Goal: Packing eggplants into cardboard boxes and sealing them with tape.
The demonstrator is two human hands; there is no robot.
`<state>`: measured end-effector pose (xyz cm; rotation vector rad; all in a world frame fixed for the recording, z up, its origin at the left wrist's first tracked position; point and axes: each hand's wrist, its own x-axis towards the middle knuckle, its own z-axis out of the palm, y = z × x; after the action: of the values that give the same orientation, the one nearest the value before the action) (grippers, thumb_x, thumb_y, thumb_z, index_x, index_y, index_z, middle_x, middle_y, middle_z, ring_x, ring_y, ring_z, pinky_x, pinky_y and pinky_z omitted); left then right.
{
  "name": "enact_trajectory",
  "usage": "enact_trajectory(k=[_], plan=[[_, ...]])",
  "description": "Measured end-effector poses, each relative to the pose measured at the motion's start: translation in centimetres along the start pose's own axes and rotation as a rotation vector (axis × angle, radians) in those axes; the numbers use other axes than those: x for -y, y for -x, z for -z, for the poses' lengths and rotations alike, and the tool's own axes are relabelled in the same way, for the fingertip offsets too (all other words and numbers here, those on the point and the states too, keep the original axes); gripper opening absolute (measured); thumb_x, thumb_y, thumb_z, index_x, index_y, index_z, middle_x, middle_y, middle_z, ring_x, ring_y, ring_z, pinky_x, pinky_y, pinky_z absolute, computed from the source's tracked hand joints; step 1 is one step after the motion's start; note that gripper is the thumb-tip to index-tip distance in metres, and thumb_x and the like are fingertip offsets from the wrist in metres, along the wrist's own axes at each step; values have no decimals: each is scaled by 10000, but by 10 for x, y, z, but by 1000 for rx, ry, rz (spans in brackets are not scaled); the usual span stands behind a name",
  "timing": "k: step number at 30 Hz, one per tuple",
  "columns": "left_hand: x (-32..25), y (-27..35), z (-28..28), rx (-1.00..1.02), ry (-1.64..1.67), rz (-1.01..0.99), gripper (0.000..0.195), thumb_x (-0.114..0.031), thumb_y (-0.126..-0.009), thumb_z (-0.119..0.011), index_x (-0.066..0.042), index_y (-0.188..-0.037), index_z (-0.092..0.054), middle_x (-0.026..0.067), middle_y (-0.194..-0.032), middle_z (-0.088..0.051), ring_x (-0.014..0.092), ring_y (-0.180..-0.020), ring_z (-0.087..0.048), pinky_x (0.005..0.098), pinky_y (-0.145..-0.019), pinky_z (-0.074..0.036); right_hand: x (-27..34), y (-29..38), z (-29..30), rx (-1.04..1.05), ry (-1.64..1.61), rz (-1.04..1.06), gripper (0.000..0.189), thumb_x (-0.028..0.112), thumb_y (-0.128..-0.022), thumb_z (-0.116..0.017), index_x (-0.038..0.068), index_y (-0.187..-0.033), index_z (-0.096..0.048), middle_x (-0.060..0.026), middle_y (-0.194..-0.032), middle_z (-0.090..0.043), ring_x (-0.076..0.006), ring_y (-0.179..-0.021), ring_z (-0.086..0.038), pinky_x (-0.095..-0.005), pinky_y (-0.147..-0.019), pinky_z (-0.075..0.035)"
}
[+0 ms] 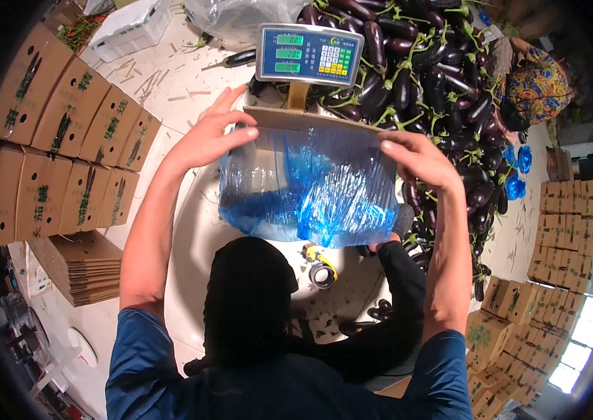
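Observation:
A cardboard box (312, 118) stands in front of me, with blue plastic film (338, 194) draped over its opening and near side. My left hand (223, 128) is at the box's left far corner, fingers spread, thumb and index finger near the film's edge. At the right far corner, my right hand (412, 155) rests its fingertips on the rim and film; whether it pinches the film is unclear. Just behind the box rises the display of a digital scale (309, 55), its readouts lit green. The scale's platform and the inside of the box are mostly hidden.
A large heap of eggplants (407, 79) lies behind and to the right. A tape dispenser (321, 273) is on the floor near me. Printed cartons (60, 105) are stacked left, above flattened cardboard (86, 262); more cartons (564, 236) stand right. A person (538, 84) is beyond the heap.

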<state>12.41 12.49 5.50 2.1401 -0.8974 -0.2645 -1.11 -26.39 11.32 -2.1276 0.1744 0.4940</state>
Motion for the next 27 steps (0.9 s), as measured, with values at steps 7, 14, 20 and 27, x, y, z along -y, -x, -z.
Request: enact_trajectory(k=[7, 14, 20, 27], plan=[[-9, -13, 8, 223, -319, 26, 313, -360, -860, -695, -65, -965, -693, 187, -1581, -318, 374, -1497, -195, 485, -1183, -201, 5, -13, -1, 128, 134, 106, 264, 207, -904, -722, -20, -1038, -703, -24, -875, -693, -88, -815, -575, -267, -750, -478], [17, -22, 25, -73, 370, 210, 149, -182, -939, -640, -36, -941, -610, 129, -1212, -637, 223, -1151, -574, 351, -1006, -432, -3, -5, 16, -408, -207, 277, 169, 160, -918, -708, 6, -987, -719, 10, -832, -680, -53, -753, -572, -221, -671, -461], [70, -53, -19, -408, 645, 530, 224, -218, -959, -639, 2, -1004, -637, 52, -842, -659, 104, -715, -588, 264, -638, -484, -65, -76, 8, -454, -265, 117, 178, 170, -899, -725, -1, -945, -719, 8, -803, -682, -52, -707, -567, -219, -645, -449], [187, -36, -105, -177, 801, 775, 321, -266, -972, -623, 33, -1083, -653, 111, -987, -680, 138, -867, -634, 285, -765, -512, -173, -148, -46, -216, -836, -166, 117, 54, -895, -674, -11, -986, -708, -66, -817, -713, -118, -666, -655, -250, -622, -542]])
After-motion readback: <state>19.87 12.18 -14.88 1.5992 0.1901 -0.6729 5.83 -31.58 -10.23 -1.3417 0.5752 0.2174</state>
